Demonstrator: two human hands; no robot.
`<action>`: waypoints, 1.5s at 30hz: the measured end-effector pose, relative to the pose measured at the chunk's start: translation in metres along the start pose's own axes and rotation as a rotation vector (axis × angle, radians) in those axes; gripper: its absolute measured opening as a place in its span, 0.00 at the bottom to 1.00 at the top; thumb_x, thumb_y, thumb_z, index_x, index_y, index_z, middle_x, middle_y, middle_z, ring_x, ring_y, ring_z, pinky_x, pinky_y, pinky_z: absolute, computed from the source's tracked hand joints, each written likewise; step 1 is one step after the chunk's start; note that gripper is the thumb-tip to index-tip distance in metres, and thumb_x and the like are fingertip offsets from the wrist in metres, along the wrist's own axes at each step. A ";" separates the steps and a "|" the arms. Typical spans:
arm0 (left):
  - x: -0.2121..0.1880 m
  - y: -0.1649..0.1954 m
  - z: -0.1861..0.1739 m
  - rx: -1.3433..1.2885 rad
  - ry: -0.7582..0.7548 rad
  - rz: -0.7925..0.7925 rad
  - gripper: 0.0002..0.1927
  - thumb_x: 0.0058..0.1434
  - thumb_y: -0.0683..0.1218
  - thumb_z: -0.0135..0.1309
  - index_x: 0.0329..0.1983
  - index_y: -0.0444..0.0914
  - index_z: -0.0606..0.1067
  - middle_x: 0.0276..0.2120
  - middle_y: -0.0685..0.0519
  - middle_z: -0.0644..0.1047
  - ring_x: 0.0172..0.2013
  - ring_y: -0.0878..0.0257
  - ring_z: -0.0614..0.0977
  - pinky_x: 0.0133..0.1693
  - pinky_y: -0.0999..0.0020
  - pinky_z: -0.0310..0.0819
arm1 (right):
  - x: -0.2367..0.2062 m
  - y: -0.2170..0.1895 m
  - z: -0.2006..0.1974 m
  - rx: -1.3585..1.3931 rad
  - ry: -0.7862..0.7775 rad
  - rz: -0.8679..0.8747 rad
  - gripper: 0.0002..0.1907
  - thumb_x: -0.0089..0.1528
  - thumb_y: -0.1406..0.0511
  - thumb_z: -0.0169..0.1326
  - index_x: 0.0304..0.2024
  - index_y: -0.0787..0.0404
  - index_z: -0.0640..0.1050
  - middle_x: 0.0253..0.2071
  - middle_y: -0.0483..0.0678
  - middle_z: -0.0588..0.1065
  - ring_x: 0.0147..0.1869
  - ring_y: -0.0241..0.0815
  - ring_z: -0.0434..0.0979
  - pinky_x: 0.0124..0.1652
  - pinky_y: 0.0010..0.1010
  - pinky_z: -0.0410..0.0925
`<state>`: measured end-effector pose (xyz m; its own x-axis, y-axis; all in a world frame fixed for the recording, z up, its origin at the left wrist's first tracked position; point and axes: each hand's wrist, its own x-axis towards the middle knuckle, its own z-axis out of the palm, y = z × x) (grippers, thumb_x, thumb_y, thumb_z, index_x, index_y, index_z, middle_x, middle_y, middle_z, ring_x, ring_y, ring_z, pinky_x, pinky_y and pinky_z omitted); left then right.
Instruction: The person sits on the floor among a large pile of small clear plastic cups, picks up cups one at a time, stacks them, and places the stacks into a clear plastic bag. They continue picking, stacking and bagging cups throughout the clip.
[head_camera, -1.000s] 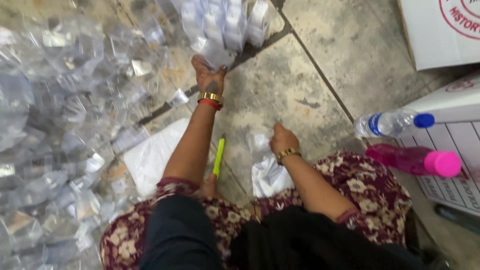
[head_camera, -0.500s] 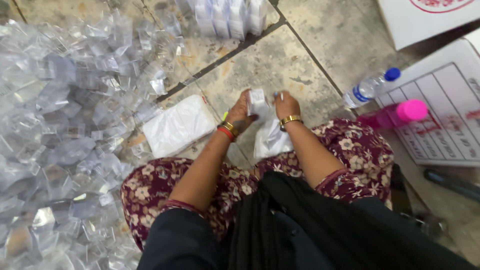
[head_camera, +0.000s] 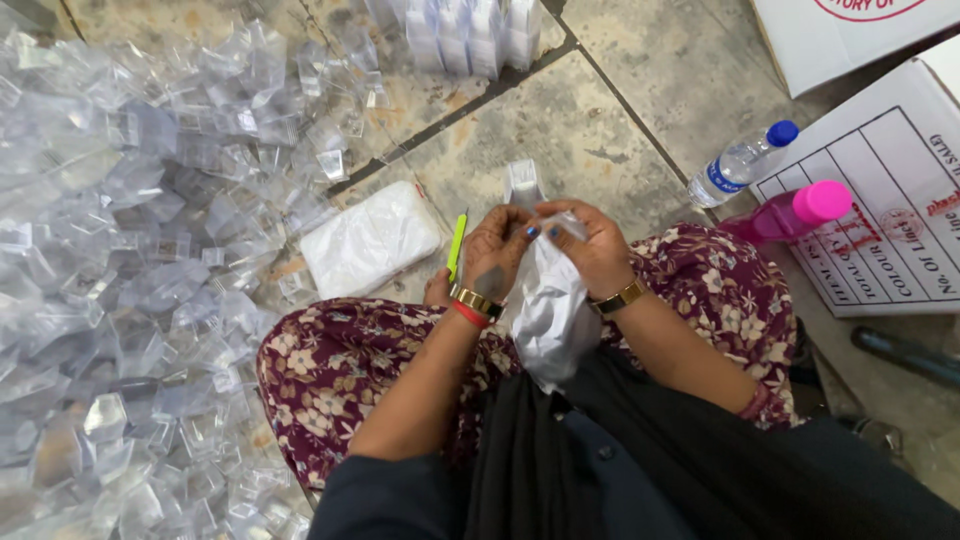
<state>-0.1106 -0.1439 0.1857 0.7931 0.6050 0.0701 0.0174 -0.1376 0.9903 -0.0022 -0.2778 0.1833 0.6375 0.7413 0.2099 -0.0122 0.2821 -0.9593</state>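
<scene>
Seated on tiled floor (head_camera: 620, 130), floral-trousered lap in foreground. Both hands closed on clear plastic bag (head_camera: 550, 300) over lap: left hand (head_camera: 498, 250) pinching top edge, right hand (head_camera: 590, 245) gripping beside it, small clear packet (head_camera: 522, 183) upright at fingertips. Yellow-green pen (head_camera: 457, 245) just left of left hand. White bag bundle (head_camera: 370, 240) near it. Clear and pink bottles (head_camera: 740, 165) (head_camera: 790, 212) by white boxes (head_camera: 880, 230), floor's right edge. Heap of clear packets (head_camera: 130, 250) along left edge. Packet row (head_camera: 470, 35) at far edge.
</scene>
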 end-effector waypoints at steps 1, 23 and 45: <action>0.001 -0.001 -0.004 0.039 0.015 0.000 0.06 0.67 0.44 0.58 0.43 0.36 0.78 0.32 0.53 0.81 0.33 0.67 0.79 0.38 0.72 0.76 | 0.001 0.005 0.000 -0.035 0.002 0.033 0.17 0.67 0.63 0.59 0.53 0.68 0.78 0.50 0.50 0.79 0.54 0.35 0.77 0.56 0.27 0.69; 0.032 -0.079 -0.019 -1.055 -0.080 -0.233 0.16 0.79 0.53 0.54 0.43 0.36 0.77 0.29 0.57 0.79 0.29 0.64 0.76 0.35 0.66 0.73 | 0.030 0.047 -0.064 0.689 -0.480 0.554 0.19 0.74 0.57 0.56 0.42 0.69 0.78 0.40 0.50 0.77 0.42 0.37 0.76 0.42 0.29 0.71; 0.094 -0.172 0.035 0.568 -0.184 -0.170 0.36 0.56 0.48 0.56 0.69 0.39 0.62 0.60 0.40 0.73 0.59 0.48 0.75 0.60 0.57 0.69 | 0.101 0.098 -0.075 -0.650 0.363 0.491 0.11 0.62 0.68 0.50 0.44 0.57 0.81 0.36 0.46 0.82 0.36 0.38 0.78 0.37 0.32 0.69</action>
<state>-0.0174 -0.0908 0.0179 0.8421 0.5167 -0.1545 0.4334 -0.4779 0.7641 0.1186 -0.2210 0.0963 0.8813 0.4184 -0.2199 0.0209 -0.4993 -0.8662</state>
